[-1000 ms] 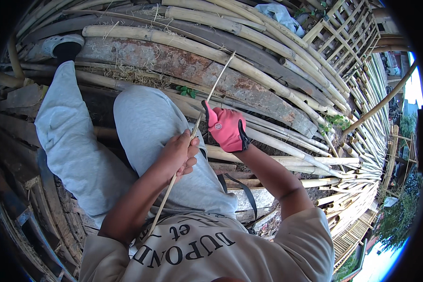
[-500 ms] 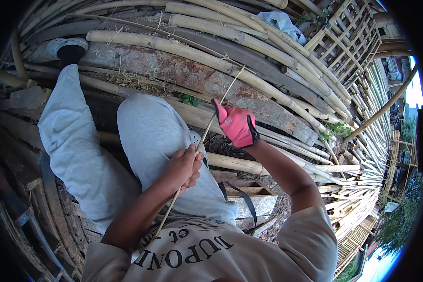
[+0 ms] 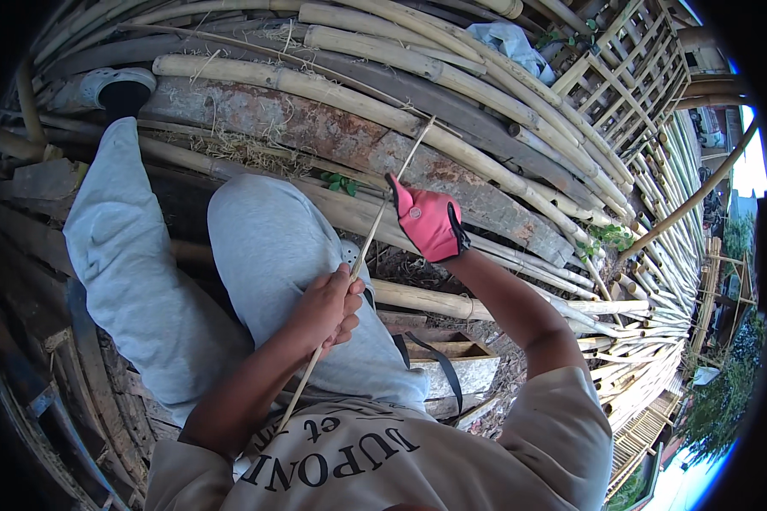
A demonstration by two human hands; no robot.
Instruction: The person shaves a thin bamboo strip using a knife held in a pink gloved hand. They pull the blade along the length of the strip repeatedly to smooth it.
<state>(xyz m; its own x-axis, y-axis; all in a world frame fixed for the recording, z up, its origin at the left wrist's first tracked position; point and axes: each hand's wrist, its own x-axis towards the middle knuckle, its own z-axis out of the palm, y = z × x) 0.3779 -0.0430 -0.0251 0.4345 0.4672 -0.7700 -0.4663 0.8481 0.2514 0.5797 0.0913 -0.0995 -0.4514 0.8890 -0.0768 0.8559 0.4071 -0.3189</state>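
Note:
A thin bamboo strip runs slantwise from my shirt front up past my knee toward the bamboo poles. My bare left hand is wrapped round its lower part, just beside my bent knee. Farther up, my right hand, in a pink glove with black trim, is closed with its thumb side against the strip. The fingers of that hand are mostly hidden behind the glove's back, so a blade or other tool inside cannot be made out. The strip's far tip sticks out beyond the glove.
Long bamboo poles and a weathered plank lie ahead of me. A wooden box with a black strap sits by my right side. A bamboo lattice and a pale plastic bag lie at the far right.
Both hands and the strip stay almost in place; the strip's far tip shifts slightly left and up. The view itself moves a little.

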